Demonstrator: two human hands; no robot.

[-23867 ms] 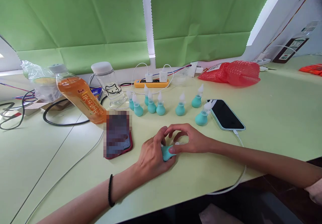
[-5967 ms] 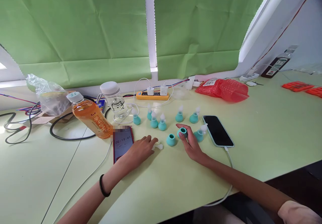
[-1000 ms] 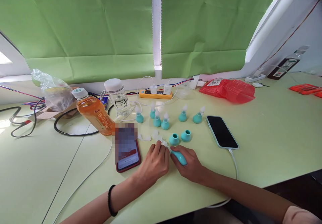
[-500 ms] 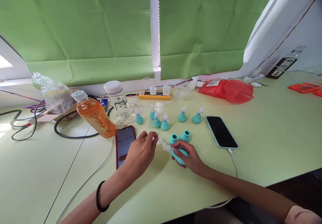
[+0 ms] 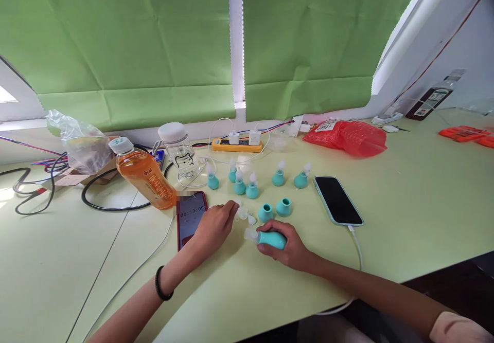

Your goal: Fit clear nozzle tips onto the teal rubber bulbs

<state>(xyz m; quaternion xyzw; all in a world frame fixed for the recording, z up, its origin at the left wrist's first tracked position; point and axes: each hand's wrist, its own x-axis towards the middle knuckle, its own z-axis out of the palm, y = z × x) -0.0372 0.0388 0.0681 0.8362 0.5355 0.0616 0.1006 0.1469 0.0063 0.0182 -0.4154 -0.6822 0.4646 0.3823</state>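
My right hand (image 5: 287, 248) is wrapped round a teal squeeze bulb (image 5: 272, 239), which lies sideways with a clear plastic neck piece (image 5: 251, 235) in its mouth, pointing left. My left hand (image 5: 216, 223) reaches down beside small translucent parts (image 5: 243, 213) on the table. Its fingertips are pinched together, and what lies between them is too small to make out. Two bare teal bulbs (image 5: 265, 213) with open tops stand just beyond my right hand. Farther back, several teal bulbs (image 5: 252, 186) stand upright with clear pointed nozzles on them, like nasal aspirators.
A phone with a running timer (image 5: 192, 214) lies by my left hand, next to an orange drink bottle (image 5: 148, 178) and a clear cup (image 5: 181, 152). At right lies a charging phone (image 5: 338, 200). A yellow power strip (image 5: 236, 145) and a red bubble-wrap pack (image 5: 345, 137) sit behind.
My right hand has tilted the bulb level and drawn it nearer, away from the small parts. My left hand has shifted slightly left and now stays low by those parts.
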